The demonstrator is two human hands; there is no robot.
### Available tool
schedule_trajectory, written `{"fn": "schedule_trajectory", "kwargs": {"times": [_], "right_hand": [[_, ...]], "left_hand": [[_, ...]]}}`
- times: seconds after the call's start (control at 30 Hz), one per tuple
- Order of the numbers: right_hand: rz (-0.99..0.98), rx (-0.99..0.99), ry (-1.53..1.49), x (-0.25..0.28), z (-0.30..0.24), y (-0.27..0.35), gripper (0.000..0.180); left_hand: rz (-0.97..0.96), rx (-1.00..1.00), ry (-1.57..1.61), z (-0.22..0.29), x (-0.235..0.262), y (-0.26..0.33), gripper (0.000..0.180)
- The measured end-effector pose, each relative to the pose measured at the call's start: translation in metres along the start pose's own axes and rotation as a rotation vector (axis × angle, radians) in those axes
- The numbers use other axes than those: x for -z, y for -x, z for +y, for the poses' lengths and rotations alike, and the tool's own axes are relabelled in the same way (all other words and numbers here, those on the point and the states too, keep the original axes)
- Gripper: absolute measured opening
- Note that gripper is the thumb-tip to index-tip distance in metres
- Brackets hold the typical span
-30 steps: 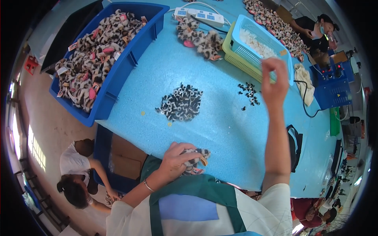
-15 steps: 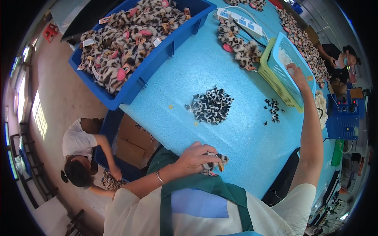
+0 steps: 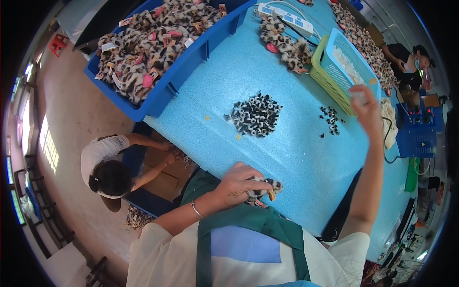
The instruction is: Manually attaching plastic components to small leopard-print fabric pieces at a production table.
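Note:
My left hand (image 3: 240, 183) is closed round a small spotted plush piece (image 3: 264, 187) with a tag, just above the table's near edge. My right hand (image 3: 368, 111) is raised beside the light-blue basket (image 3: 330, 61), its fingers curled round something whitish, small and blurred. Small white pieces (image 3: 349, 64) lie in that basket, which sits in a yellow-green basket (image 3: 330, 91). A pile of small black and white plastic parts (image 3: 257, 115) lies mid-table, and a scatter of small black parts (image 3: 330, 119) lies to its right.
A large blue bin (image 3: 172, 91) of spotted plush pieces stands at the far left. A power strip (image 3: 286, 18) and more plush pieces (image 3: 282, 45) lie at the back. A co-worker (image 3: 110, 165) bends over a lower bin at left; another person (image 3: 410, 62) sits at far right.
My right hand has come out of the light-blue basket toward me. My left hand still holds the plush piece. The co-worker at left has reached both arms into the lower bin.

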State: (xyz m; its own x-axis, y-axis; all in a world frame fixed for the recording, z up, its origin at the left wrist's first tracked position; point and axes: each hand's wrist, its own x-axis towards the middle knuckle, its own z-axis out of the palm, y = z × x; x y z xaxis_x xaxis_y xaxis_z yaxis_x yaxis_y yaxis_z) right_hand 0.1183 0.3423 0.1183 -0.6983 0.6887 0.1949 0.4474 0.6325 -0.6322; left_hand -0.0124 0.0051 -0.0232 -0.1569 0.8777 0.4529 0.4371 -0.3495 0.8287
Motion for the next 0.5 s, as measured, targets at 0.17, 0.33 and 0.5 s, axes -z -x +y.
{"fn": "schedule_trajectory", "kwargs": {"times": [0.17,0.33,0.5], "right_hand": [[-0.082,0.061,0.376,-0.113,-0.007,0.107,0.029],[0.148,0.193,0.475,-0.131,-0.012,0.123,0.024],[0.054,0.174,0.226,-0.106,-0.014,0.125,0.035]], "left_hand": [[0.058,0.071,0.100,0.005,-0.008,0.006,0.039],[0.009,0.046,0.089,0.010,-0.008,0.007,0.042],[-0.023,0.008,0.035,0.012,-0.005,0.011,0.044]]}}
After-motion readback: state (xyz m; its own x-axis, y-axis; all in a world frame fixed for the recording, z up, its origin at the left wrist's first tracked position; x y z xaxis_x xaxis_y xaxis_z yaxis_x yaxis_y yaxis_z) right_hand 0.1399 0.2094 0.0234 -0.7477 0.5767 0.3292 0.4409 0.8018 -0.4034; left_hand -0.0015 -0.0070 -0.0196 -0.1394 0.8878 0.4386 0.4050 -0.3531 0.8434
